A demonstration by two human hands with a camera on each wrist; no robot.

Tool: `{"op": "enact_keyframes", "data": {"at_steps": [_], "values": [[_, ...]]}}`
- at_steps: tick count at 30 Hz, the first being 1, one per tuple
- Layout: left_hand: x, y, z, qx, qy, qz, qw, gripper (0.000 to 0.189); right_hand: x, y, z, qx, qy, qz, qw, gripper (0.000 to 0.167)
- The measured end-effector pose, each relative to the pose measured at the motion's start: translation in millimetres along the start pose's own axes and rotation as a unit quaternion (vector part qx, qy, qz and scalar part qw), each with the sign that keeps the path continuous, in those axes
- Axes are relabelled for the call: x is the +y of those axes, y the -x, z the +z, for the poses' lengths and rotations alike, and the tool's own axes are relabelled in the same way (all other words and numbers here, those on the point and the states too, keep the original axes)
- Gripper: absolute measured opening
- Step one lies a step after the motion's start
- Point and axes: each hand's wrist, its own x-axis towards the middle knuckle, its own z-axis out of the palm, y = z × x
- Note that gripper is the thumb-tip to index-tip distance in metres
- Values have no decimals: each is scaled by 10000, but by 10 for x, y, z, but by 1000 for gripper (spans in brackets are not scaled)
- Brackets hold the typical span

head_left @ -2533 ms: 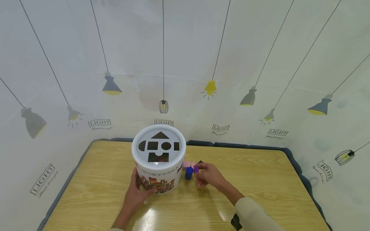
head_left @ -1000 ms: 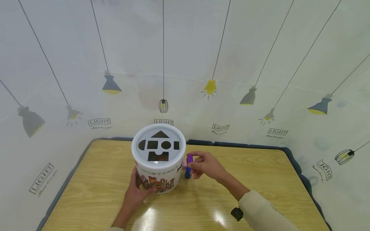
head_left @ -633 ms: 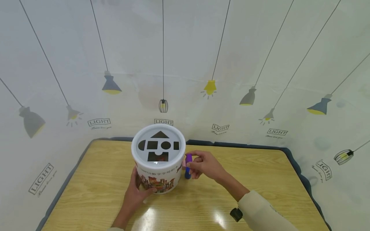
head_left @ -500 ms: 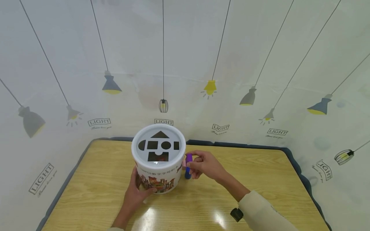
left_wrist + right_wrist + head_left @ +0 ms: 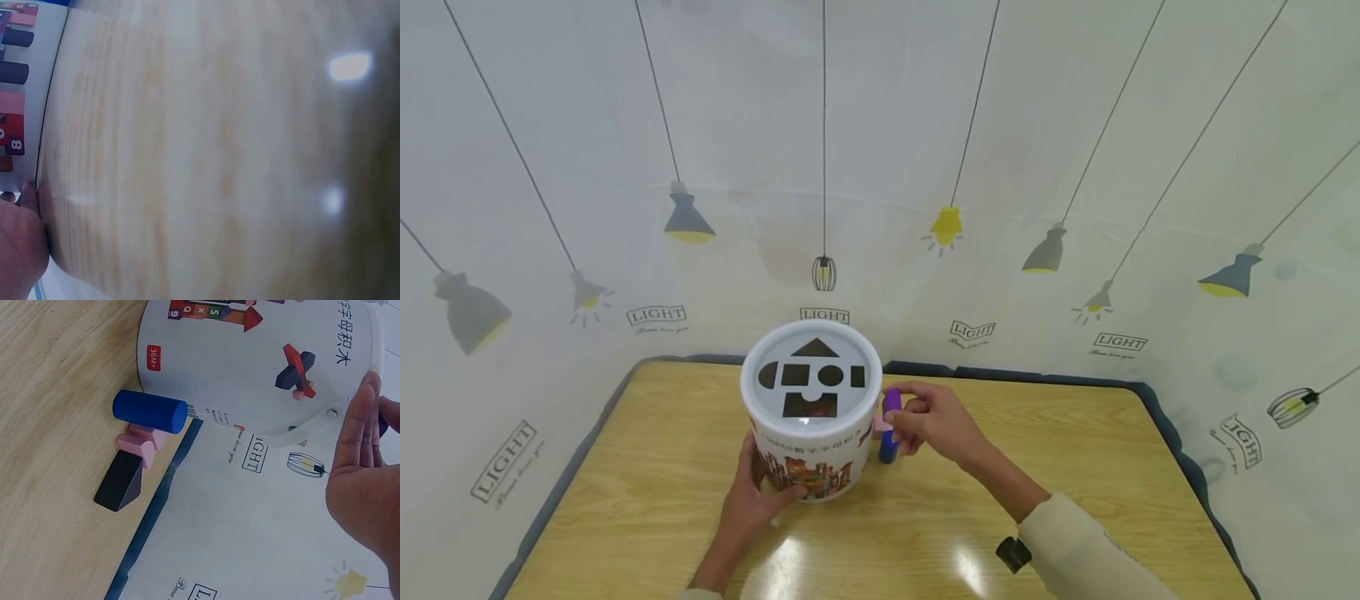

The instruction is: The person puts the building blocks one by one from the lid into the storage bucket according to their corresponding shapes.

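A white toy-block bucket (image 5: 812, 462) with printed block pictures stands on the wooden table. Its white lid (image 5: 775, 408) has several shaped holes, among them a triangle, a square and a circle. My left hand (image 5: 758, 500) grips the bucket low on its left side, thumb across the front. Between thumb and fingers my right hand (image 5: 942, 423) pinches a purple block (image 5: 892, 402), raised beside the bucket's right wall. Below it a blue cylinder (image 5: 149, 411) stands upright on the table, with pink blocks (image 5: 137, 445) and a black triangular block (image 5: 119, 481) alongside.
A white handle (image 5: 306, 430) hangs along the bucket's side. The table (image 5: 647, 467) ends at a dark blue edge (image 5: 1000, 375) against a pale wall sheet printed with lamps. A small black device (image 5: 1013, 553) sits by the right sleeve.
My right hand has lifted the purple block from beside the blue cylinder, up and left towards the bucket. Lately it has risen slightly more. My left hand and the bucket stay put.
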Motion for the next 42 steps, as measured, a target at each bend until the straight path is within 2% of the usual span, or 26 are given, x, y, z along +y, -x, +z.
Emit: {"op": "enact_keyframes", "data": {"at_steps": [15,28,35,42], "values": [[-8,14,9,23,6,-82,10000,122,-150,-23,46,339,-82,-360,9987,39],[5,6,-13,8,89,-26,10000,121,-184,-164,75,51,-332,-321,9989,42],[-3,6,-13,10,124,57,9999,120,-188,-236,70,15,-304,-408,9987,44],[4,5,-11,8,93,73,9999,121,-212,-274,75,-114,-495,-466,9976,44]]}}
